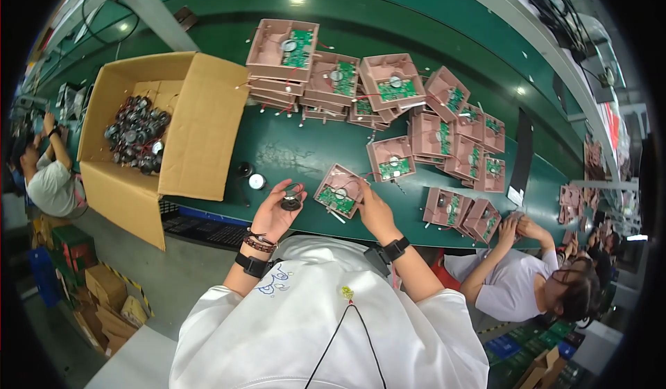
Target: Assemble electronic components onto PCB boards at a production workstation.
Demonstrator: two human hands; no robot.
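My left hand (272,212) holds a small round black speaker (291,200) in its curled fingers, above the table's near edge. My right hand (376,214) grips the right side of a pink plastic housing (331,177). That housing lies tilted in front of me, and a green circuit board (336,198) with a round silver part sits inside it. Just left of the housing, beyond my left hand, a white-faced round piece (257,182) and a black round piece (244,169) rest on the green table.
A cardboard box (198,129) full of speakers (139,134) with wires stands at the left, flaps spread. Stacks of pink housings (283,49) with boards run across the far side and right. Another person (517,278) works at the right; one more (52,174) is at far left.
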